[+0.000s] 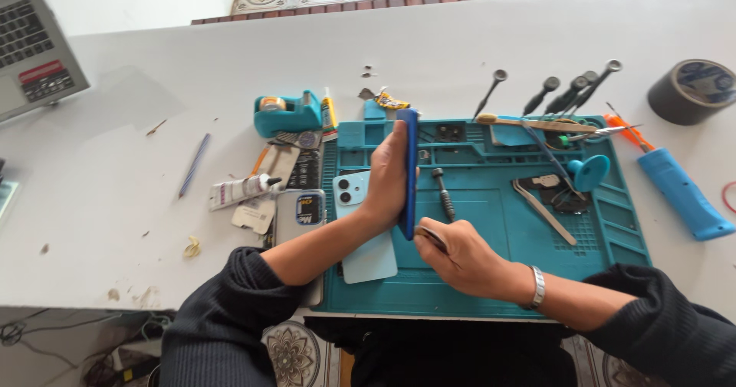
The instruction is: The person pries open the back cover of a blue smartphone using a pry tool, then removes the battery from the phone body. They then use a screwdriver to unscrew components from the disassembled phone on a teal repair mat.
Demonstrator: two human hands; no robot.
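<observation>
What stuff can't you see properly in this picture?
- Blue phone, head view: held edge-on, so its front and back faces are hidden.
- Thin tool: mostly covered by the right hand; its tip cannot be made out.
- Laptop: cut off by the left and top edges.
- Light blue phone back: partly hidden under the left hand and forearm.
- Small parts on the teal mat: too small to tell.
</observation>
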